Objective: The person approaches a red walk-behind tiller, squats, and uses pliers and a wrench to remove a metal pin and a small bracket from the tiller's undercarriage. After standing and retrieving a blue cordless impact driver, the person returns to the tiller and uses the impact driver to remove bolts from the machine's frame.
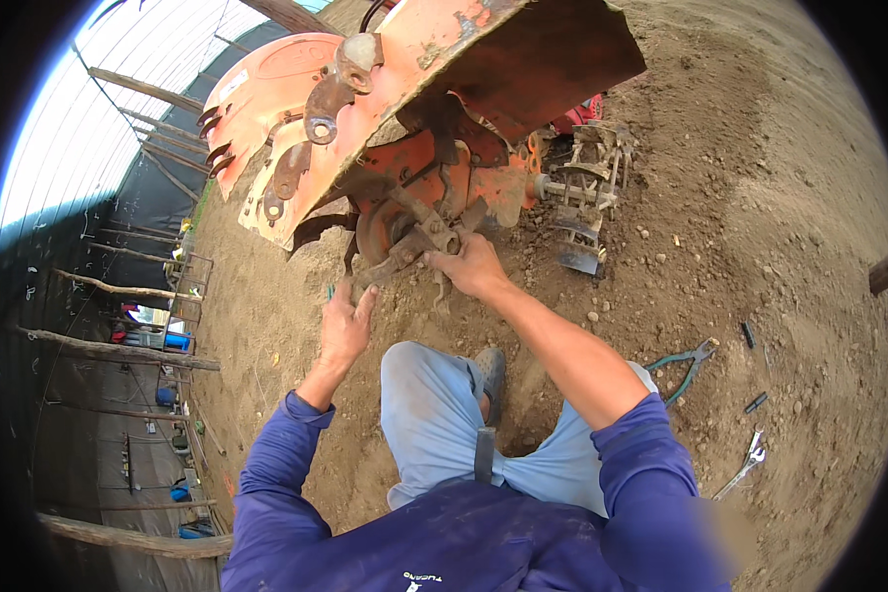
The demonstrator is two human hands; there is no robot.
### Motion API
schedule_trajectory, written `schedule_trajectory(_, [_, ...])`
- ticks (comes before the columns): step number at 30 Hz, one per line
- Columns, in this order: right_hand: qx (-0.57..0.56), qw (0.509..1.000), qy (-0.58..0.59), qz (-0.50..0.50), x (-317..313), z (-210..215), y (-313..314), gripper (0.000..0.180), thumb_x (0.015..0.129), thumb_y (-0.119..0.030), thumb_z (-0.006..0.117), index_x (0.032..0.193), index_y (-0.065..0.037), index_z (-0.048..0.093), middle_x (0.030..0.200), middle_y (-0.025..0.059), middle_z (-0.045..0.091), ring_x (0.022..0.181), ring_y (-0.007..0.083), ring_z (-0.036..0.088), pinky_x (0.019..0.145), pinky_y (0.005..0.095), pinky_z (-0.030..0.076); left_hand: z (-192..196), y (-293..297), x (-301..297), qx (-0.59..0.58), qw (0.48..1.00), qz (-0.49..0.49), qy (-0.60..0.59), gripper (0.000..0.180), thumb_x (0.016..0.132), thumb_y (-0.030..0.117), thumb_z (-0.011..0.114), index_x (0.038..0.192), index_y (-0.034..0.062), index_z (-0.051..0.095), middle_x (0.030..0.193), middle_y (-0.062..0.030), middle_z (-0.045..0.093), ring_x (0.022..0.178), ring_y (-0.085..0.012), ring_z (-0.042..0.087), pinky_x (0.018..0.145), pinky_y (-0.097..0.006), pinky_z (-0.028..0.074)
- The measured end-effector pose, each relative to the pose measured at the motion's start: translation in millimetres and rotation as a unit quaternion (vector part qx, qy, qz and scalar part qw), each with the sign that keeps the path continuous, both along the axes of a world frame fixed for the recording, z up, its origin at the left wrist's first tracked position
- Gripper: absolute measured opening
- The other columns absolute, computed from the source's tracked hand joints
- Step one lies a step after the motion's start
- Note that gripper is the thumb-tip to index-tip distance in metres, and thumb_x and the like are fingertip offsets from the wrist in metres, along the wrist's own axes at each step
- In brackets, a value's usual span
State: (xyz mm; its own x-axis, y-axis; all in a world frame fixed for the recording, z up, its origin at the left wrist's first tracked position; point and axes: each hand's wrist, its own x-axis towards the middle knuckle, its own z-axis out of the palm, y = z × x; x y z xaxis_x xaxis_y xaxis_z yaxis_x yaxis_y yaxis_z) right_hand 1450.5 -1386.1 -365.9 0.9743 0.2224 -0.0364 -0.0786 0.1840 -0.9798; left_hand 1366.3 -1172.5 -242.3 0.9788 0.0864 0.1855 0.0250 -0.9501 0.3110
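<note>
Right hand (474, 264): I am gripping a rusty curved tine blade (416, 240) on the rotor under the tiller, my fingers closed around the metal where the blade meets its hub.
Left hand (345, 326): I am reaching up toward the lower end of the same blade group, fingers loosely spread and resting against the tip; a small greenish object shows just beside my fingers, too small to identify. Whether this hand is gripping anything I cannot tell.
Hands, relation: they are working apart, the left lower and nearer to me, the right higher and against the rotor.
Rotary tiller (434, 89): the orange, paint-worn machine is tilting back so that its hood (523, 49) is lifting clear and the tine rotor is facing me, close above the soil.
Metal cage wheel (587, 192): it is sitting on the axle to the right of the rotor, resting on the ground.
Ground (760, 217): loose brown soil with small stones is carrying everything here.
Pliers (686, 365): green-handled, lying on the soil just beside my right elbow.
Wrench (745, 464): a silver combination wrench is lying farther to my right, well apart from the tiller.
My posture: I am crouching, light blue trousers and one grey shoe (490, 373) showing between my blue sleeves.
</note>
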Motion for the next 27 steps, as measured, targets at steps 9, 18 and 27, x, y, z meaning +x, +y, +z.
schedule_trajectory(9, [0.046,0.997,0.054,-0.001,-3,5,3,0.037,0.088,-0.023,0.083,0.112,0.004,0.076,0.095,0.0128,0.078,0.089,0.0198,0.072,0.083,0.0385,0.056,26,-16,2,0.055,0.998,0.008,0.028,0.04,0.102,0.038,0.069,0.116,0.0006,0.066,0.095,-0.0273,0.07,0.092,-0.0462,0.07,0.079,-0.05,0.053])
schedule_trajectory(18, [0.15,0.984,0.098,0.017,-2,-3,12,0.036,0.089,-0.024,0.083,0.112,0.003,0.075,0.092,0.0118,0.078,0.084,0.019,0.071,0.078,0.0378,0.055,44,4,25,0.029,0.997,-0.048,0.062,0.038,0.101,0.032,0.072,0.117,-0.0013,0.067,0.083,-0.0232,0.068,0.077,-0.0403,0.067,0.073,-0.047,0.052])
schedule_trajectory(27, [0.114,0.991,0.057,0.036,-5,1,-6,0.032,0.093,-0.019,0.081,0.114,0.003,0.073,0.09,0.0085,0.077,0.077,0.0136,0.069,0.072,0.0334,0.054,31,-2,15,-0.011,0.997,-0.016,0.077,0.037,0.102,0.031,0.07,0.116,-0.0018,0.063,0.085,-0.0249,0.069,0.081,-0.044,0.069,0.076,-0.048,0.053])
